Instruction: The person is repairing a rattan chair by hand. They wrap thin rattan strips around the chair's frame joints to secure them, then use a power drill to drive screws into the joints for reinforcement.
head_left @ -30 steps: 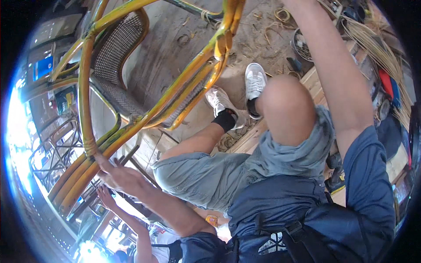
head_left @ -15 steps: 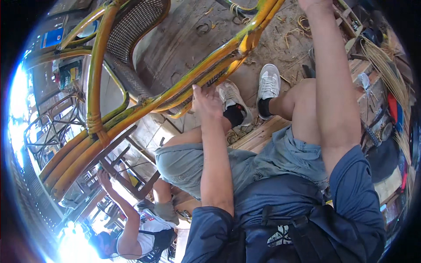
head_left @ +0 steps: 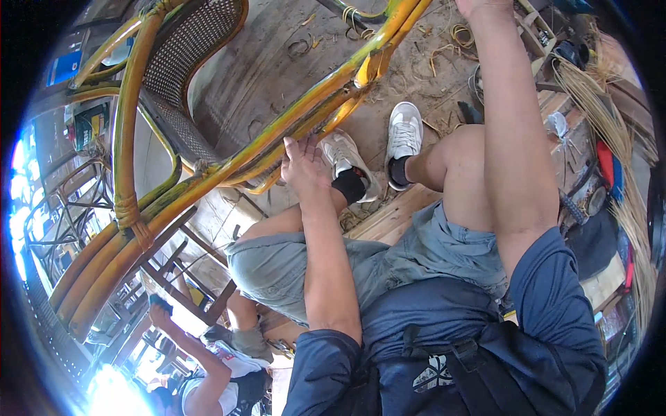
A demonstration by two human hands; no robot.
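"Fingers first: where are they?"

"Left hand (head_left: pixel 305 172), near eleven o'clock: loosely spread, thumb up, at the lower edge of the yellow chair frame (head_left: pixel 276 137), not wrapped around it. Right hand (head_left: pixel 483 7), at one o'clock, is cut off by the top edge; I cannot tell what its fingers do."

"And the chair frame?"

"From nine round to twelve o'clock, one woven panel (head_left: pixel 201 48) beyond it at eleven."

"Containers?"

"One round dark container (head_left: pixel 476 84), between one and two o'clock, half behind the right forearm, contents hidden."

"Any writing?"

"One white-and-dark emblem (head_left: pixel 433 373) on the dark clothing at five o'clock."

"Counts?"

"Two pale shoes (head_left: pixel 404 132) between twelve and two, one bundle of pale strips (head_left: pixel 595 104) past two, one co-worker (head_left: pixel 218 371) at seven."
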